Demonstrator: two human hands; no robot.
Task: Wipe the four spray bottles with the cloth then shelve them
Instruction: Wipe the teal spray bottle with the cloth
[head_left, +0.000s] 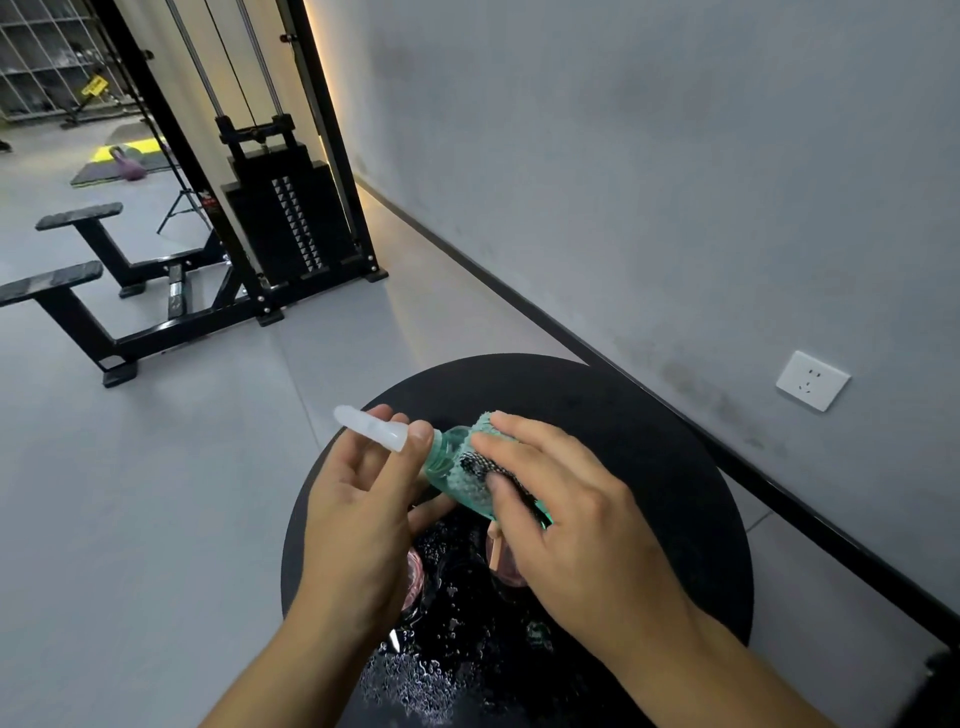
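Translucent green plastic spray bottle (451, 470) held tilted in mid-air at lower centre of frame, above round black tabletop (649, 441), frosted clear cap (370, 428) pointing upper left. Left hand (358, 499) pinching bottle near cap and neck, fingers curled. Right hand (566, 514) pressing teal knobbly cloth with black mesh patch (485, 457) around bottle body, fingers wrapped over it.

Below the hands: water droplets (441, 654) spread over tabletop, two pinkish translucent bottles (501, 564) partly hidden, state unclear.

Risks, judged:
- Wet plastic plus a neck-only pinch: bottle likely to slip or twist out during rubbing.
- A dropped bottle could knock the pink ones over or off the rim.
- Cap may loosen under twisting.
- Soaked tabletop could re-wet wiped bottles if set down there.

Grey floor (182, 493), black weight machine (280, 218) upper left; no shelf in sight.
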